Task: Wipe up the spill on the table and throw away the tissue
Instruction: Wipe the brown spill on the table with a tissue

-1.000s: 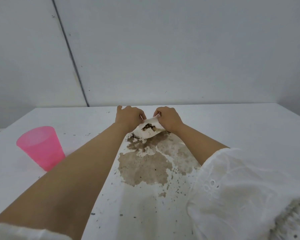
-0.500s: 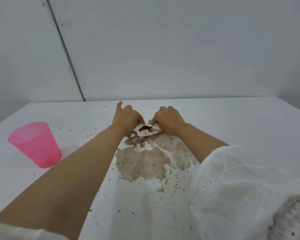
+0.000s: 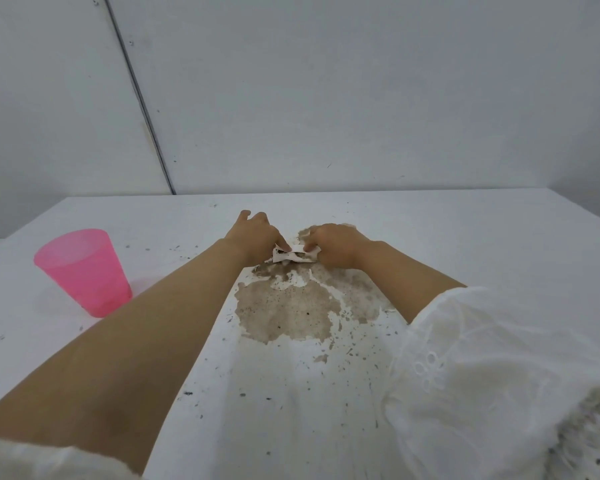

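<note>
The left hand (image 3: 257, 237) and right hand (image 3: 336, 245) pinch the tissue (image 3: 293, 255) by its ends; the spill (image 3: 291, 306) lies mostly nearer the person, on the counter (image 3: 465, 237).

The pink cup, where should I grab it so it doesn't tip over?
Probably wrap a hand around the pink cup at its side wall, coming from its right: it stands upright, mouth up, apart from the spill, narrowing toward the base.
</note>
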